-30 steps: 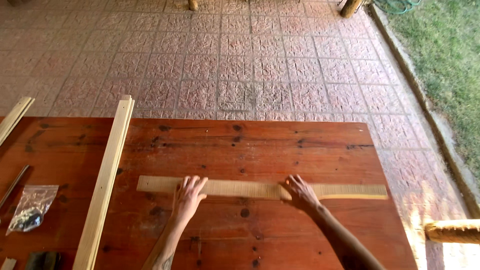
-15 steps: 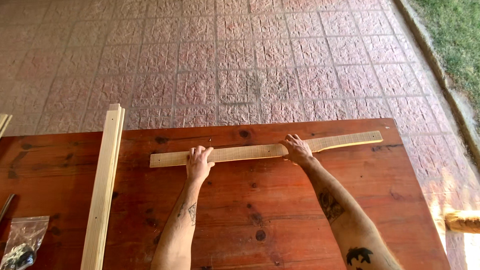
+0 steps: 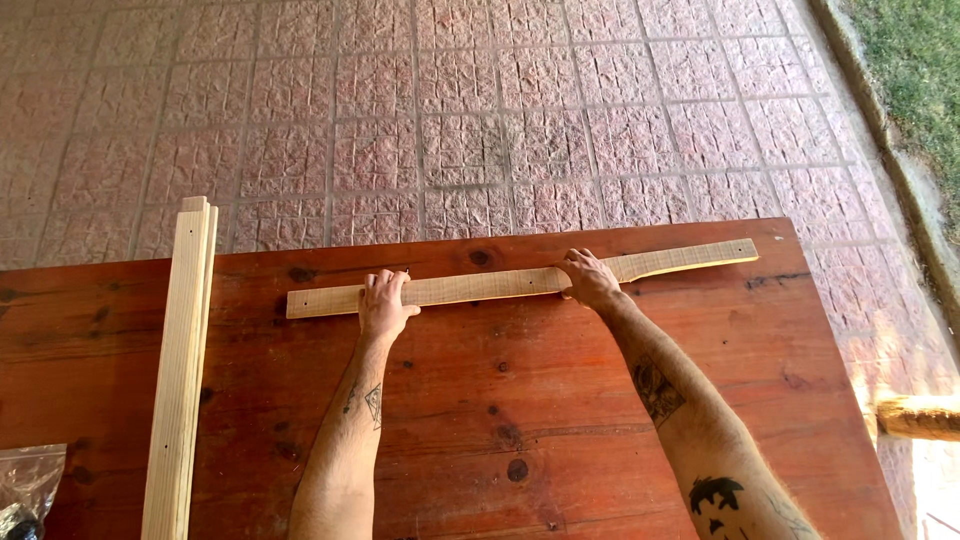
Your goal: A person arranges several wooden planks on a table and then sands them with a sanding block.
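While the thin wooden strip (image 3: 520,281) lay lengthwise across the bench's (image 3: 480,420) far edge, my left hand (image 3: 384,303) and right hand (image 3: 590,279) pressed flat on it, gripping nothing, equally near.

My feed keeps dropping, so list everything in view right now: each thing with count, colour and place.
flat strip: one, pale wood, lying across the far part of the table, both hands on it.
long battens: a stack, count unclear, light wood, left side of the table, running front to back.
plastic bag: one, clear, bottom left corner, contents dark and unclear.
table: one, reddish-brown wood with knots.
paving: pinkish tiles beyond the table.
grass: green, top right.
left hand: pressing on the strip.
right hand: pressing on the strip.
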